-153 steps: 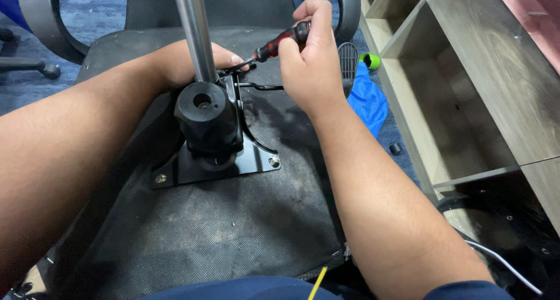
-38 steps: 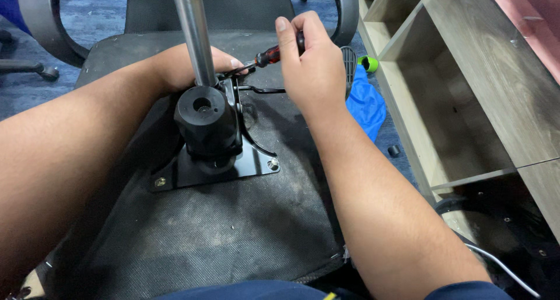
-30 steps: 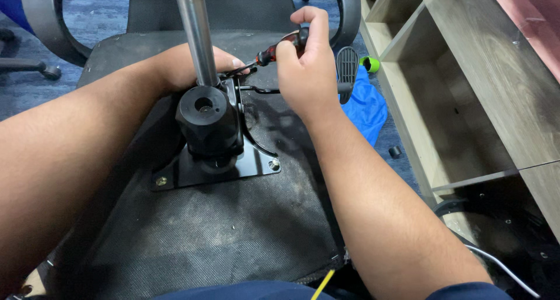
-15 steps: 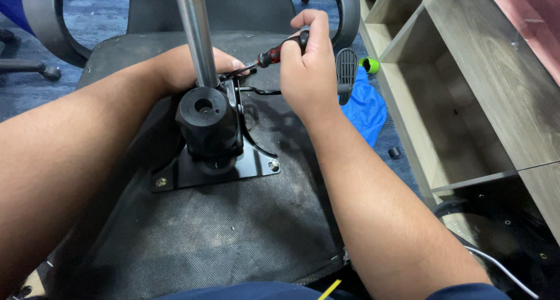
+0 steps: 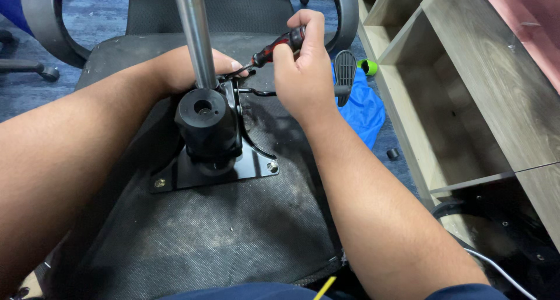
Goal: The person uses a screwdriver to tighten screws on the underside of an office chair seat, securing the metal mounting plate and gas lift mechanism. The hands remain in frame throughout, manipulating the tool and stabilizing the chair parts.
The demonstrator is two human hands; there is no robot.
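Screwdriver (image 5: 274,49) with the red and black handle sits in the right hand (image 5: 303,81), fingers wrapped tight around the handle near the top middle of the view. Its long axis slants down and to the left, so the tip points away from the grip toward the far edge of the black mounting plate (image 5: 216,166), right by the silver gas cylinder (image 5: 195,37). The left hand (image 5: 186,69) is curled behind that cylinder with its fingertips resting at the spot where the tip lands, so it's the closer hand to the tip itself; can't tell if it's pinching anything. All of this sits on the underside of an upturned chair seat (image 5: 204,236). A black lever (image 5: 344,69) and blue cloth (image 5: 364,110) lie just right of the hand, next to a wooden shelf (image 5: 466,102).
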